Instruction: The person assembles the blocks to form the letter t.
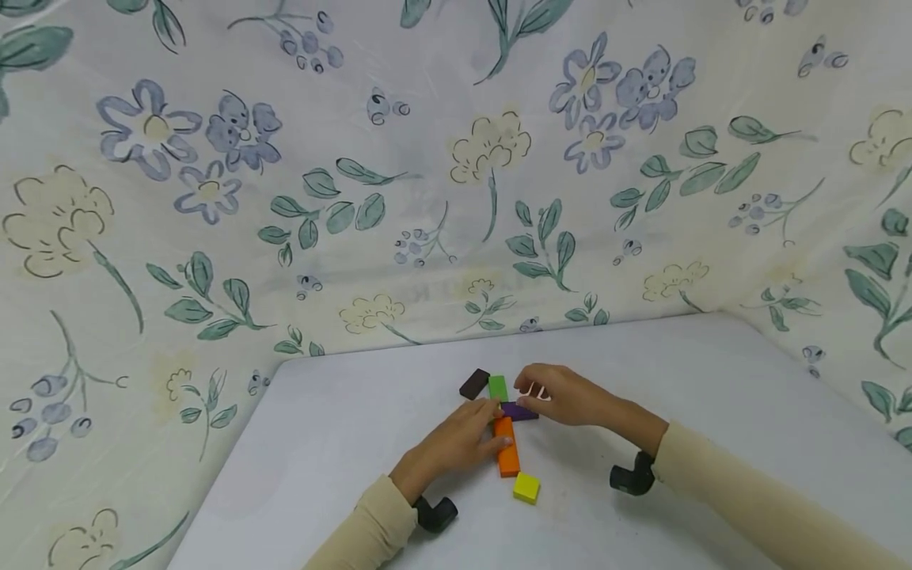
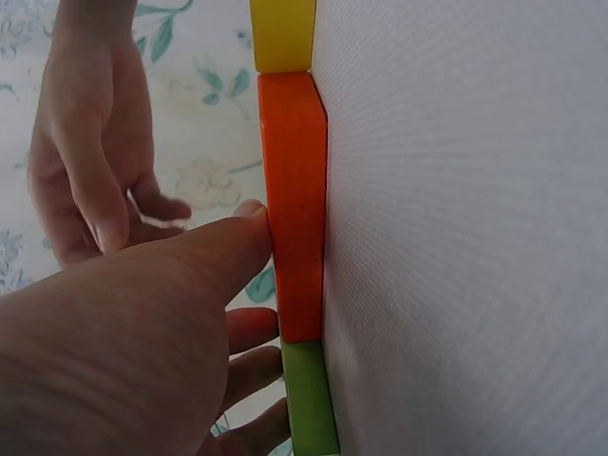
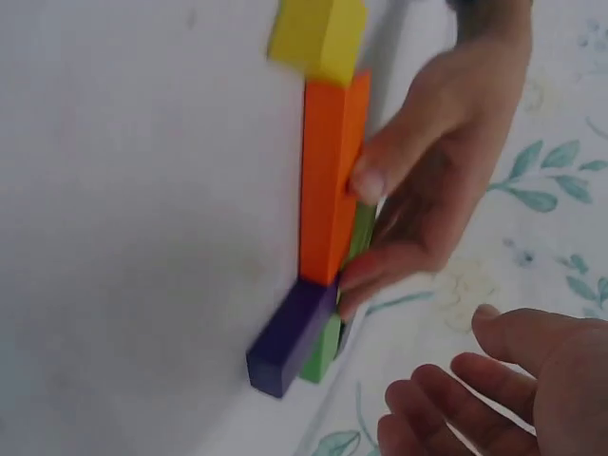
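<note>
My left hand [image 1: 459, 437] reaches over a row of wooden blocks, its thumb touching the orange block [image 1: 507, 455]. Its other fingers lie at a darker green block [image 2: 312, 399], mostly hidden from the head view. A purple block [image 1: 526, 412] sits crosswise at the orange block's far end, with a bright green block [image 1: 498, 387] beyond it. My right hand [image 1: 566, 394] hovers near the purple block, fingers loosely bent and holding nothing; the right wrist view shows the right hand [image 3: 513, 385] apart from the blocks. A yellow block [image 1: 526, 488] stands at the orange block's near end.
A dark brown block [image 1: 473, 384] lies tilted left of the bright green one. All the blocks rest on a white tabletop [image 1: 321, 427]. Behind the table hangs a flower-patterned cloth [image 1: 427, 198]. Each wrist carries a black camera mount [image 1: 632, 475].
</note>
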`<act>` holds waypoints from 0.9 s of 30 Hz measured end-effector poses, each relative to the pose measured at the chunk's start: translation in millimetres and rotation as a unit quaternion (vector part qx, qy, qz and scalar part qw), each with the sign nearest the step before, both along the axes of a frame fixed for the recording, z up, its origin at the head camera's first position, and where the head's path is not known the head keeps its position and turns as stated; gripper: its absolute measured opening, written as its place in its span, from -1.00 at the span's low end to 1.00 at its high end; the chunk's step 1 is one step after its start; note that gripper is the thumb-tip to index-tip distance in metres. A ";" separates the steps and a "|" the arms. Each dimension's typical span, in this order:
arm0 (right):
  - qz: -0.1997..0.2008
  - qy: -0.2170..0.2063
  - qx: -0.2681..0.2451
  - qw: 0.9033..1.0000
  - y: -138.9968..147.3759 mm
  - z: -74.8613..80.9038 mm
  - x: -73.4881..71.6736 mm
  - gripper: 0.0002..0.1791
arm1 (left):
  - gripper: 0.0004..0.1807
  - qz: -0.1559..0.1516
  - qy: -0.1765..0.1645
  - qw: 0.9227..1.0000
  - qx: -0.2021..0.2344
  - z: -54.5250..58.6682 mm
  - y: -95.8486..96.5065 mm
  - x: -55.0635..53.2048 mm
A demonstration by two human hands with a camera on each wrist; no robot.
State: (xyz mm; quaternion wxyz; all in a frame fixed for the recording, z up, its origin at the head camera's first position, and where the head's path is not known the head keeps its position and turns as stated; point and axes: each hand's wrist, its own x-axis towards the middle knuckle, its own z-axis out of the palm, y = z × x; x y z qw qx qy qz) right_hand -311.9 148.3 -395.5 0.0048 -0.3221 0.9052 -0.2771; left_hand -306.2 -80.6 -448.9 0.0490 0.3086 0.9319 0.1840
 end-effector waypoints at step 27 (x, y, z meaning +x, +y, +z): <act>0.058 -0.012 0.165 0.984 -58.6 -6.7 -99.8 -0.67 | -0.46 -0.022 0.008 1.000 0.005 0.6 -4.7 2.1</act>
